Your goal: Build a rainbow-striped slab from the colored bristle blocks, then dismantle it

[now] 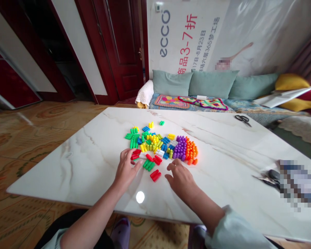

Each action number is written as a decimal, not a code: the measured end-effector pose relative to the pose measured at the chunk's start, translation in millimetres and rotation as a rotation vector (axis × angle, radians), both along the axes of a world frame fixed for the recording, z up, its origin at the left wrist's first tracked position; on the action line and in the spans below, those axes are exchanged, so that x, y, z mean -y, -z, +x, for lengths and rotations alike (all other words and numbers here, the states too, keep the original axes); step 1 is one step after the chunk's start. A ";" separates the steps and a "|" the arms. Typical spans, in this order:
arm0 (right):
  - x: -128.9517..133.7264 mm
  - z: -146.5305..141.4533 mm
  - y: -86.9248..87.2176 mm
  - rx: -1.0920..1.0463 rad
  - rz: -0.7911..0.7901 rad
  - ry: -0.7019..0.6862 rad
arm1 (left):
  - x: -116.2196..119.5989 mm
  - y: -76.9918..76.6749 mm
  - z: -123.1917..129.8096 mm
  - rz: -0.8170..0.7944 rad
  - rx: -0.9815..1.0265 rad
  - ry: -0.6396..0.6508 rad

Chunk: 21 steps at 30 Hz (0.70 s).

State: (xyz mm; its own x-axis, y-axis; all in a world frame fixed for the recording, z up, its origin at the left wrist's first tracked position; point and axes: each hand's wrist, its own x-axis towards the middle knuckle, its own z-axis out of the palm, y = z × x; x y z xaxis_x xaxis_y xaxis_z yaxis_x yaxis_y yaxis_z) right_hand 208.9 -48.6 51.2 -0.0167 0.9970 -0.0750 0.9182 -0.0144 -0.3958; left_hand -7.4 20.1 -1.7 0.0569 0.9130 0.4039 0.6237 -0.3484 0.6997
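Note:
My left hand [128,168] is at the near left edge of a colourful cluster of small capsule-shaped pieces, its fingers apart beside some red pieces [136,154]. Right of it lie green pieces [148,165] and a red group [155,175]. Below the purple pieces [180,148], my right hand [179,174] hovers with its fingers spread and slightly curled, nothing visible in them. Orange pieces [191,151] form the cluster's right end. Yellow pieces [152,139] sit in the middle, with green, blue and white ones around them.
The white marble-patterned table [88,159] spans the view. Black scissors [243,119] lie at its far right, and another dark-handled tool [272,176] nearer on the right. Behind stands a sofa with green cushions [214,84]. A single green group [162,123] lies beyond the cluster.

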 end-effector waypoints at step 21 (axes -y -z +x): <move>-13.1 -4.7 13.5 0.156 -0.007 -0.039 | 34.5 -6.5 37.7 0.123 -0.326 0.649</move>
